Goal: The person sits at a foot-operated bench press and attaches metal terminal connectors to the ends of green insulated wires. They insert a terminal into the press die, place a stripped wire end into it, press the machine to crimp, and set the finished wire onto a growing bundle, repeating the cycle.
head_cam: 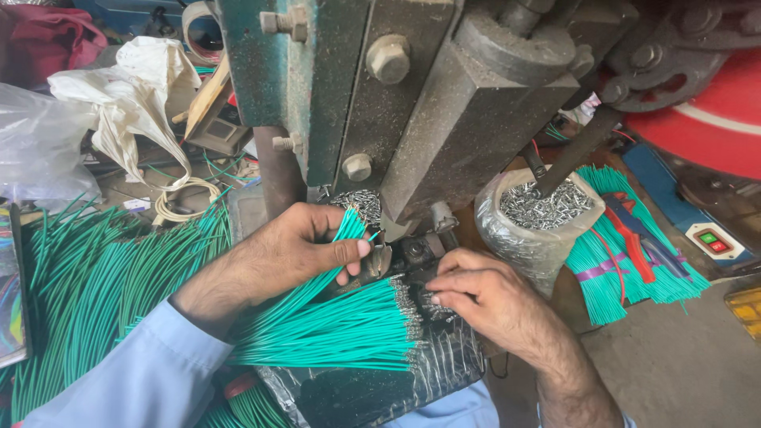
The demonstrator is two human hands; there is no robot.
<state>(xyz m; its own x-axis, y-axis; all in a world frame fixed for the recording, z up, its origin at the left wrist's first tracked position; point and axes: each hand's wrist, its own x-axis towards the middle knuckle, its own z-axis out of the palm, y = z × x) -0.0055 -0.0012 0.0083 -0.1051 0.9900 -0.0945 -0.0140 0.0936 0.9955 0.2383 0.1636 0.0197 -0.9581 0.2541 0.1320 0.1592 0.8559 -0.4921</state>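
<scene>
Left hand (297,242) fingers (349,252) pinch a bunch of green wires (333,261) just below the press (444,103); right hand (483,297) fingers curl on the metal-tipped wire ends at the die (416,254), w/ more wires fanned on the bench. Best done feeding one end at a time, square to the die, fingertips well clear of the ram. Die slot & right fingertips mostly hidden; can't tell if a terminal is held.
</scene>
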